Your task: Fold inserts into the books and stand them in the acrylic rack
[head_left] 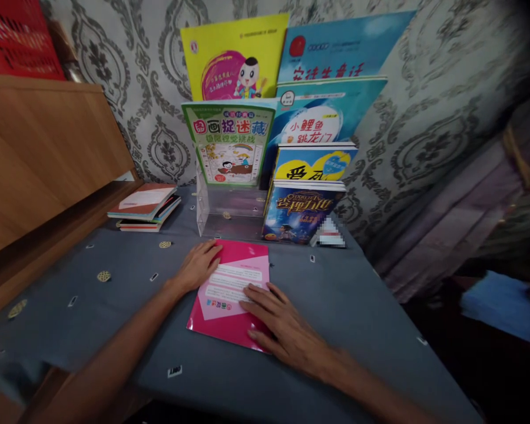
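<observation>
A thin pink book (pixel 232 280) lies flat on the cloth-covered table in front of me, its printed text upside down from my side. My left hand (pixel 198 266) rests at its upper left edge, fingers stretched over the cover. Spread flat across the lower right part is my right hand (pixel 280 321), fingers apart. Just beyond the book stands a clear tiered display rack (pixel 234 203). It carries a green picture book (pixel 232 144), a yellow book (pixel 234 56), and several more on the right, including a dark blue one (pixel 300 212) at the front.
A small stack of books (pixel 148 206) sits at the back left, beside a wooden cabinet (pixel 48 147). Patterned wallpaper rises behind the rack. The grey-blue tablecloth (pixel 335 300) drops off at the right, where a curtain (pixel 459 218) and a blue item (pixel 507 306) show.
</observation>
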### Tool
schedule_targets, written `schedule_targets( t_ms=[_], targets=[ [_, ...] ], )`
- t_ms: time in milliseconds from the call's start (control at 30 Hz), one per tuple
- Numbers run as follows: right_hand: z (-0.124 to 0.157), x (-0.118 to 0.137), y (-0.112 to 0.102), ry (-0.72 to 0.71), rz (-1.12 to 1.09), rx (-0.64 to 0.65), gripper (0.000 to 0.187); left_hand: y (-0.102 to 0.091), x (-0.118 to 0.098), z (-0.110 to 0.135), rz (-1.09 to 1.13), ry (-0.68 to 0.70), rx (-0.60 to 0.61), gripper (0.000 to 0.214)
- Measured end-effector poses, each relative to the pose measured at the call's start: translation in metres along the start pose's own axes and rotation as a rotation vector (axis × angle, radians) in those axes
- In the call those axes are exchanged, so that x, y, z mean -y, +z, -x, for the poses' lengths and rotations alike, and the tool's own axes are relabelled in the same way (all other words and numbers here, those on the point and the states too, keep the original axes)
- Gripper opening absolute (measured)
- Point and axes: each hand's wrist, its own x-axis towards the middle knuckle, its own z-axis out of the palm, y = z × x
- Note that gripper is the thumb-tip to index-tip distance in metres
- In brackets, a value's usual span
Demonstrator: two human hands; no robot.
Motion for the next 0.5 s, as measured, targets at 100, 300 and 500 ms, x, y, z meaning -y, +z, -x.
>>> schedule_targets(
  t_ms=[100,300,500],
  targets=[
    [0.001,-0.002,0.002,0.009,0.010,-0.018,0.049,0.001,0.001,0.001,-0.008,-0.037,-0.022,0.043],
    [0.000,-0.010,0.006,0.063,0.018,-0.020,0.053,0.003,0.000,0.000,0.033,-0.076,-0.030,0.042],
    [-0.012,-0.032,0.000,0.111,0.059,-0.011,0.055,0.002,0.000,0.000,0.029,-0.056,-0.031,0.040]
  ],
)
